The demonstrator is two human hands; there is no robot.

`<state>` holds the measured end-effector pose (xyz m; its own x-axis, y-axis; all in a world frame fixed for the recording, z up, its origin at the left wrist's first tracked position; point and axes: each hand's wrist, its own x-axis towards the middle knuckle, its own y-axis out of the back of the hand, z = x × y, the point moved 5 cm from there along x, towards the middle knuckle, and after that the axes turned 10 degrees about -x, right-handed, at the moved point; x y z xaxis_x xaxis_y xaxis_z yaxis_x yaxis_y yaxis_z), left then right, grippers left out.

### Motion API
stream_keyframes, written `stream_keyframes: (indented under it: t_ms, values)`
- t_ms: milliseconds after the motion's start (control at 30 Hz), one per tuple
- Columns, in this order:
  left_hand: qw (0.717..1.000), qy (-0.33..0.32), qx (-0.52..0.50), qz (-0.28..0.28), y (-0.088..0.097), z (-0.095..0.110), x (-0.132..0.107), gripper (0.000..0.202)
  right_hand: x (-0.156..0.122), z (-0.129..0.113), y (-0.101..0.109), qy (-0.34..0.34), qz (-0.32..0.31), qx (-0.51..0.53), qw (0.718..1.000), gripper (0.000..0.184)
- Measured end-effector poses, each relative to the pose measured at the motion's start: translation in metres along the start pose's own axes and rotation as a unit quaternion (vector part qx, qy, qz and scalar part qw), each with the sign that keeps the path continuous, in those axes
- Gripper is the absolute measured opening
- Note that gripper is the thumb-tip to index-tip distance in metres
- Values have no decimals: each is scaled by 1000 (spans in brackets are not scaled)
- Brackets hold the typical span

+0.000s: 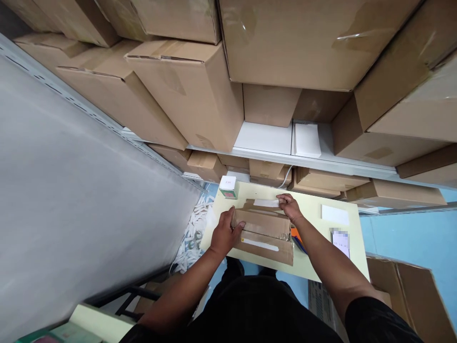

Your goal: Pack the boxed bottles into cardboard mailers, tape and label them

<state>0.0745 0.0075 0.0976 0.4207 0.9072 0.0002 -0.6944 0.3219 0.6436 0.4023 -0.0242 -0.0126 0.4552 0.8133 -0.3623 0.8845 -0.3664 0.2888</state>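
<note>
A small brown cardboard box [262, 224] sits on a pale yellow table [314, 262], its long flaps folded outward toward the near and far sides. White strips [260, 244] run along both flaps. My left hand [224, 233] grips the box's left end, thumb on top and fingers round the side. At the far right corner, my right hand [290, 207] pinches the far flap close to the end of its white strip. Just right of the box, partly under my right forearm, lie an orange item [294, 233] and a dark blue tool I cannot make out.
A small green and white box [228, 187] stands at the table's far left corner. On the right lie a white card [334, 215] and a phone [340, 242]. Shelves of cartons [193, 90] rise beyond. Torn white strips [194, 224] litter the floor at left; an open carton [410, 290] stands right.
</note>
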Motion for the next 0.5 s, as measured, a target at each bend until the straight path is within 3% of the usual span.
stream_keyframes:
  t_ms: [133,267,333,400,500]
  values:
    - [997,57,45,-28,-11,-14,-3,64,0,-6,-9,-29,-56,14,998,36]
    - [996,57,66,-27,-21,-18,-1,63,-8,-19,24,-47,43,-29,998,28]
    - [997,46,65,-20,-23,-18,1,63,-32,-23,53,-31,106,-86,990,22]
    - [997,32,62,-14,-23,-18,3,62,-70,-16,75,-15,129,-142,981,18]
    - [998,20,53,-11,-22,-21,4,61,-135,11,79,41,115,-391,912,23]
